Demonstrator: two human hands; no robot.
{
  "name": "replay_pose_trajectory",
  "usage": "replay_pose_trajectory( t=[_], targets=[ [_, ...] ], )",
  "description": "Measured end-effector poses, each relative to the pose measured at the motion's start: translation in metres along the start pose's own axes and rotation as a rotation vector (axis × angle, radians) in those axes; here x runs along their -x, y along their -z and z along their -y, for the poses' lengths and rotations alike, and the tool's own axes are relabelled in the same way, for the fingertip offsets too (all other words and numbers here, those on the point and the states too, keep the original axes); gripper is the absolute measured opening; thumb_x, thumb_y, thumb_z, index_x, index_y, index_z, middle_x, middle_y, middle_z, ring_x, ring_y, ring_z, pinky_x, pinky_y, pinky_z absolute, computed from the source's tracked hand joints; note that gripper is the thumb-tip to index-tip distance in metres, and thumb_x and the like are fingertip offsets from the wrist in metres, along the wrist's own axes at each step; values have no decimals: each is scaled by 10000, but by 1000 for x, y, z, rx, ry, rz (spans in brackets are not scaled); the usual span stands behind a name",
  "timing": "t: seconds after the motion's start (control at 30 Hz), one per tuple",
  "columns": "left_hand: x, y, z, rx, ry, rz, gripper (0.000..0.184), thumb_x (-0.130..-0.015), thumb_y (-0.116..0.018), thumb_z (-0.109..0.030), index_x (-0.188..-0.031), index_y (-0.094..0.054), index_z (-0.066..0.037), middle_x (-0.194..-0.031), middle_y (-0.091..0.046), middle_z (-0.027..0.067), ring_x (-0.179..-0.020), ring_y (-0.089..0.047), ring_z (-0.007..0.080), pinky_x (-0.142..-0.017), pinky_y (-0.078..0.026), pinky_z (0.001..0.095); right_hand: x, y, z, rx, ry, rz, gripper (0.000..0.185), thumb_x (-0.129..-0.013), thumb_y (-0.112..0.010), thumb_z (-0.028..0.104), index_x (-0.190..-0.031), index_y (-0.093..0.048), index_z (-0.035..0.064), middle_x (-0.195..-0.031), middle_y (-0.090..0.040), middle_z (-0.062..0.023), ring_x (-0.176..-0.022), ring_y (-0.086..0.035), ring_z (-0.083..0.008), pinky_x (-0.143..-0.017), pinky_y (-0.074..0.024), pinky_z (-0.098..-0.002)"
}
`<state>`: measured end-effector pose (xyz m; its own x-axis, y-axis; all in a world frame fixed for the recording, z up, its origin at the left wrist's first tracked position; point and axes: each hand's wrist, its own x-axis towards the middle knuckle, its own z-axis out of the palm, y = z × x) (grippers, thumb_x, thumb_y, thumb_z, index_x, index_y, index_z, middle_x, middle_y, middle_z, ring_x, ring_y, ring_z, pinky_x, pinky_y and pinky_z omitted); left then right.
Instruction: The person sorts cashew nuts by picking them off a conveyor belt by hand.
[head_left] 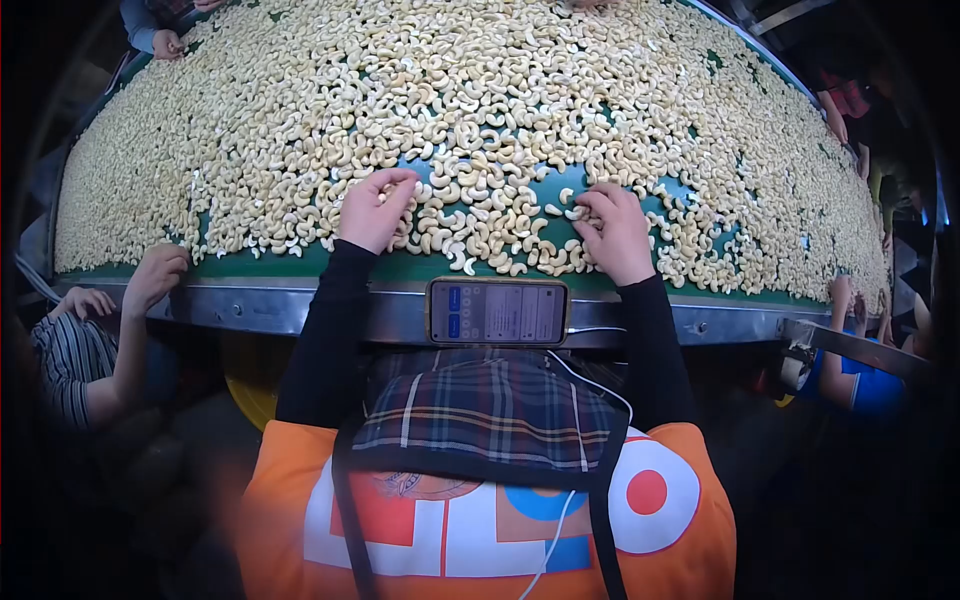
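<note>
Left hand (374, 212) is holding its thumb and fingertips nearly together over the cashews (480, 180), and the right hand (620, 238) is sitting with bent fingers by a few loose ones, the two resting well apart. Honestly can't tell whether either is pinching a nut, since the fingers are hiding it. Biggest thing around: a wide green tabletop (260, 266), carrying that massive spread under and around both hands. A metal edge (740, 322) is running along the front, so if a dark sleeve (335, 310) is dragging low, nuts could be spilling over. A phone (498, 312) is showing in front of it, a white cable (597, 329) trailing off one end. Snag that with a forearm and you're risking a yanked phone.
</note>
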<state>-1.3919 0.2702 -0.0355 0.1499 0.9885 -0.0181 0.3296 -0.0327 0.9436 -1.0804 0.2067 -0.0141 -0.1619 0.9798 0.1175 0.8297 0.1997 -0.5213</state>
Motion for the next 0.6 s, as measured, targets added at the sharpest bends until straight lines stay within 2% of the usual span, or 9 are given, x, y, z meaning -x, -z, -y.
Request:
replay_pose_trajectory(
  t=[0.03,0.1,0.13,0.17,0.23,0.27,0.37,0.53,0.6],
  targets=[
    [0,4,0,1,-4,0,172,-863,-542,-168,-946,-626,-43,-756,-626,37,-584,-569,98,-466,-451,214,3,2,5,59,31,-76,274,-659,-708,151,-900,-614,64,-1030,-562,-88,-983,-516,-294,-865,-412,-381],
    [4,12,-17,-265,56,105,189,-852,-566,-188,-931,-640,-33,-754,-634,34,-584,-561,84,-510,-455,206,7,4,16,179,95,-231,241,-652,-710,146,-862,-620,69,-992,-567,-78,-946,-523,-275,-837,-415,-374],
    [6,14,-23,-398,86,156,199,-846,-578,-199,-923,-647,-29,-753,-638,32,-585,-558,77,-532,-457,202,9,3,22,181,97,-236,241,-652,-710,146,-862,-620,69,-992,-567,-78,-946,-523,-275,-837,-415,-374],
    [8,14,-28,-397,82,154,199,-846,-578,-199,-923,-647,-29,-753,-638,32,-585,-558,77,-532,-457,202,13,2,28,160,81,-169,219,-654,-709,143,-842,-623,71,-961,-571,-71,-916,-525,-269,-811,-418,-370],
    [9,8,-37,-111,391,458,219,-824,-608,-224,-933,-642,-36,-725,-636,20,-605,-573,83,-591,-467,230,13,-2,38,117,50,-36,175,-657,-705,138,-801,-628,75,-899,-579,-57,-857,-529,-258,-760,-425,-362],
    [6,6,-38,-111,386,455,219,-824,-608,-224,-933,-642,-36,-725,-636,20,-605,-573,83,-591,-467,230,9,-4,41,119,53,-39,175,-657,-705,138,-801,-628,75,-899,-579,-57,-857,-529,-258,-760,-425,-362],
    [-8,-2,-30,-320,44,384,196,-825,-608,-215,-898,-641,-36,-738,-639,23,-593,-572,75,-528,-457,216,-3,-12,52,17,39,-131,118,-671,-692,134,-753,-630,76,-808,-575,-42,-795,-527,-249,-702,-418,-347],
    [-31,-9,-12,-39,146,402,190,-842,-598,-220,-863,-622,-33,-694,-619,14,-541,-528,55,-435,-401,182,-42,-38,78,-88,95,-124,100,-676,-688,123,-735,-628,69,-758,-562,-48,-754,-523,-245,-679,-414,-338],
    [-28,0,-8,182,277,460,179,-853,-590,-216,-867,-595,-38,-680,-594,9,-525,-503,49,-399,-343,155,-50,-53,76,-16,106,-45,112,-677,-686,118,-743,-616,61,-749,-560,-59,-742,-523,-241,-670,-416,-335]
  ],
)
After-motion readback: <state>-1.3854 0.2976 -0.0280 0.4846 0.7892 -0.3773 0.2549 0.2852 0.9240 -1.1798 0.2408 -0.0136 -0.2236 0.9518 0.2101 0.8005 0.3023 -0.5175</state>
